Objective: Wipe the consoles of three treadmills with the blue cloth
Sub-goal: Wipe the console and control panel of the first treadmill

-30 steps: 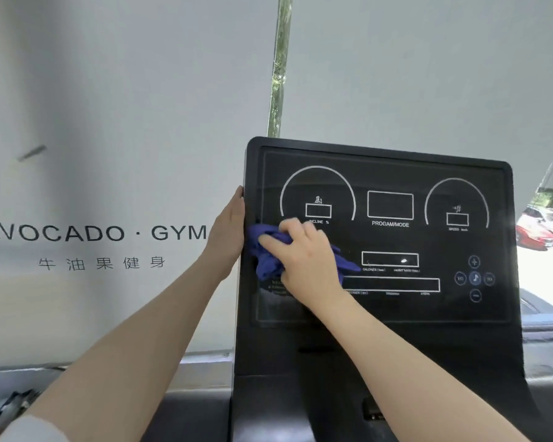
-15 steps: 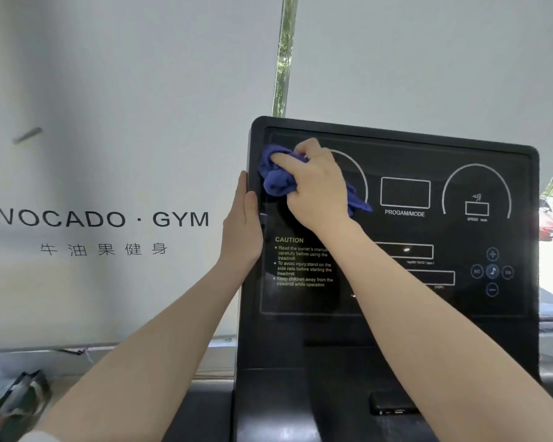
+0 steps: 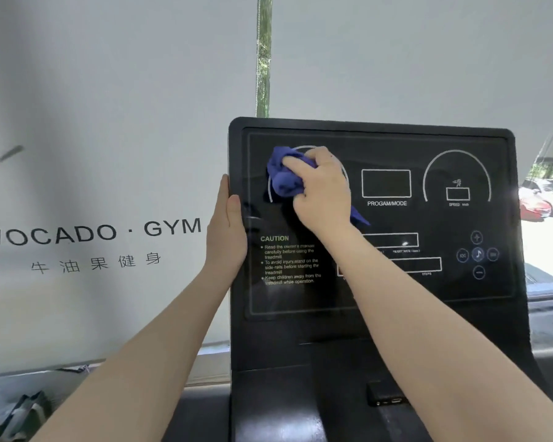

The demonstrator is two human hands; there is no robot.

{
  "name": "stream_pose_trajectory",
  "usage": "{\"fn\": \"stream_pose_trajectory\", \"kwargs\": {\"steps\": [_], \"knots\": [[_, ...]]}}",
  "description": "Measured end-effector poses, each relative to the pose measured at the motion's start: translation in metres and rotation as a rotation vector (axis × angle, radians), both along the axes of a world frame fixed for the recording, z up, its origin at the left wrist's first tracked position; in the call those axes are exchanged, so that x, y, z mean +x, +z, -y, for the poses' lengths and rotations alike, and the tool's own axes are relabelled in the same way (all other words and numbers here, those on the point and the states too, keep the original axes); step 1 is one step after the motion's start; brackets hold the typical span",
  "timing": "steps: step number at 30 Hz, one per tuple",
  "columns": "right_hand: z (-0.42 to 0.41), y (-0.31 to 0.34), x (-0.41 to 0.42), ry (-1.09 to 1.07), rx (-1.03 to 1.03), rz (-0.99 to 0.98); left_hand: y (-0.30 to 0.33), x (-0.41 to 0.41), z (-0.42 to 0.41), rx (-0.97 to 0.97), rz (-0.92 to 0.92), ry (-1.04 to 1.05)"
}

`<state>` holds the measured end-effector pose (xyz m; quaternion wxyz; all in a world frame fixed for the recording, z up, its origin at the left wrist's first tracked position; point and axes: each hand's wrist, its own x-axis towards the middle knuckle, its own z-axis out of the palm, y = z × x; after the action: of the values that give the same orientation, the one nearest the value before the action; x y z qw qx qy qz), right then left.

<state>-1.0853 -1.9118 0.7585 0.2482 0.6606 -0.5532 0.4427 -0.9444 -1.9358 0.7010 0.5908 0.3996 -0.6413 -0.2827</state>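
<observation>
Blue, soft and crumpled, the blue cloth (image 3: 283, 178) was gripped in the curled fingers of the right hand (image 3: 324, 194) and pressed to the glossy black console (image 3: 428, 301). Its edge was clasped by the left hand (image 3: 225, 231), thumb on the front. Wiping of this flat, round-cornered panel was judged under way, with the area right of the wiping hand left to do; other treadmills were not shown.

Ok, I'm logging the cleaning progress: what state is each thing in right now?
console, upright, displays dark.
blue cloth, bunched, pressed on the upper-left dial of the console.
right hand, grips the blue cloth against the panel.
left hand, holds the console by its left edge, thumb on the front.
</observation>
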Motion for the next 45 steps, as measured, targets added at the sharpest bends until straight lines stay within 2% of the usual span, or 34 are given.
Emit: {"fn": "stream_pose_trajectory", "kwargs": {"steps": [3,7,10,12,14,16,21,26,29,35,41,45], "knots": [[0.020,0.035,-0.014,-0.115,0.007,0.095,0.000,-0.001,0.000,0.004,-0.005,0.016],[0.023,0.041,-0.013,-0.091,-0.006,0.083,0.000,-0.001,-0.003,-0.003,0.006,0.027],[0.009,0.015,0.002,0.000,-0.028,-0.004,0.001,-0.002,-0.002,-0.025,0.017,0.054],[-0.008,-0.019,0.018,0.093,-0.017,-0.131,0.001,-0.003,0.001,-0.036,-0.054,0.031],[-0.023,-0.048,0.028,0.156,0.014,-0.200,0.002,-0.004,0.002,0.037,-0.182,-0.040],[-0.026,-0.056,0.027,0.189,0.020,-0.181,0.001,-0.004,0.001,0.100,-0.179,-0.041],[-0.002,-0.019,0.020,0.139,-0.048,-0.061,-0.002,-0.002,0.001,-0.016,-0.001,0.054],[0.023,0.037,0.003,0.004,-0.023,0.012,-0.002,-0.002,-0.001,-0.035,0.015,0.050],[0.028,0.046,0.001,-0.023,-0.002,0.016,-0.002,-0.001,-0.001,-0.024,0.011,0.059],[0.006,0.008,0.010,0.076,-0.057,-0.169,-0.001,-0.002,-0.003,-0.026,0.046,0.121],[-0.034,-0.064,0.016,0.152,0.060,-0.249,0.006,-0.006,-0.012,0.027,0.057,0.178],[-0.031,-0.051,-0.001,0.247,0.101,-0.358,0.006,-0.007,-0.014,0.026,0.079,0.204]]}}
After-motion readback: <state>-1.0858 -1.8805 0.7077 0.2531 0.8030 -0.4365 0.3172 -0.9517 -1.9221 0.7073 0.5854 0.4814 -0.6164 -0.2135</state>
